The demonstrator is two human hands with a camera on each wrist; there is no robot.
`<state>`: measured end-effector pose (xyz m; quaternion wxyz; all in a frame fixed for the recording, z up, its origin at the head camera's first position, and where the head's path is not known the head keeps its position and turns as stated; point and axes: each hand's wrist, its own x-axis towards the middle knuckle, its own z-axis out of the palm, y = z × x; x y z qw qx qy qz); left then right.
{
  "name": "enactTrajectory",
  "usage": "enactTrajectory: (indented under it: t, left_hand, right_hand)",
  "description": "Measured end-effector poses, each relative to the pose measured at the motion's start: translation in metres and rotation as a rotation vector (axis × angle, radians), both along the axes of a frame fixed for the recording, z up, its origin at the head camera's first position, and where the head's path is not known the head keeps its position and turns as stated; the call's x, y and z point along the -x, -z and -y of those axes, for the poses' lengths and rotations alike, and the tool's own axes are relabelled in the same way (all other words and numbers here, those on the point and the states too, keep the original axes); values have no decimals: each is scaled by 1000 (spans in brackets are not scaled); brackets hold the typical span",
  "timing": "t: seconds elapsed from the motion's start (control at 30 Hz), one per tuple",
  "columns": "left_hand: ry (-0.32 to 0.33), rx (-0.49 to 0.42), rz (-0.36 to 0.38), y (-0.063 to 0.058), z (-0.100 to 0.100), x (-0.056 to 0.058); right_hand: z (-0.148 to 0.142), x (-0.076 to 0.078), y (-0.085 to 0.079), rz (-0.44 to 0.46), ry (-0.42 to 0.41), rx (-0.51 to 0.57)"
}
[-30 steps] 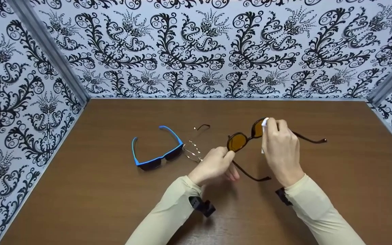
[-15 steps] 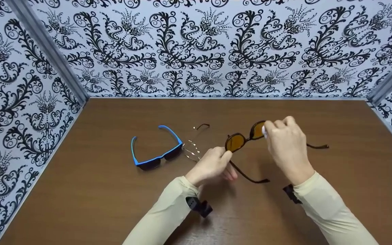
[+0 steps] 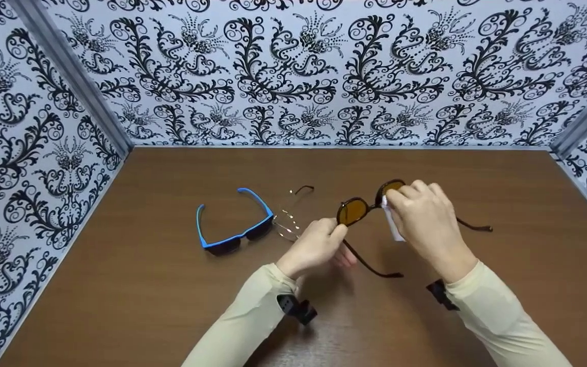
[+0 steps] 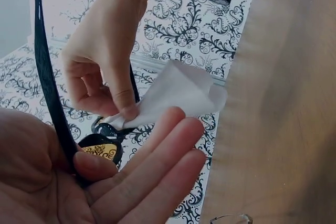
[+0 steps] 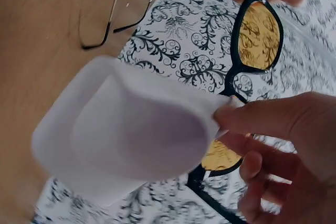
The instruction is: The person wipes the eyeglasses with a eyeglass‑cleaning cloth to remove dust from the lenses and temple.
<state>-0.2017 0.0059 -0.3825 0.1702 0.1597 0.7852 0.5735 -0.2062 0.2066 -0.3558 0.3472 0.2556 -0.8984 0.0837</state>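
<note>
Dark-framed sunglasses with amber lenses are held up over the table, temples unfolded. My left hand pinches them at the left hinge, thumb against the frame, the other fingers extended, as the left wrist view shows. In my right hand a white cloth is pinched between thumb and fingers at the right lens. The cloth's loose part hangs down beside the hand. The right lens is partly covered by the fingers and cloth in the head view.
Blue-framed sunglasses with dark lenses lie on the wooden table, temples unfolded. Beside them, close to my left hand, are thin wire-framed glasses with clear lenses. Patterned walls stand behind and at the sides.
My right hand has moved slightly right and turned over the right lens, with the cloth swinging back into view below it. My left hand and the sunglasses have barely shifted.
</note>
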Motion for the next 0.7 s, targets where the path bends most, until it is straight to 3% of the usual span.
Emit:
enactTrajectory:
  t: [0.17, 0.23, 0.33, 0.47, 0.57, 0.7]
  left_hand:
    - [10, 42, -17, -2, -2, -3]
    - [10, 40, -21, -2, -3, -3]
    - [10, 11, -8, -2, -4, -3]
    - [7, -25, -12, -1, -4, -2]
    - [8, 1, -53, -2, -3, -1]
    - [27, 84, -93, -3, -2, -2]
  right_hand:
    - [4, -1, -2, -116, 162, 36]
    - [6, 0, -2, -134, 137, 75]
    - [6, 0, -2, -123, 30, 108]
    - [6, -3, -2, -97, -41, 61]
    - [6, -5, -2, -107, 21, 7]
    - [6, -3, -1, -173, 156, 21]
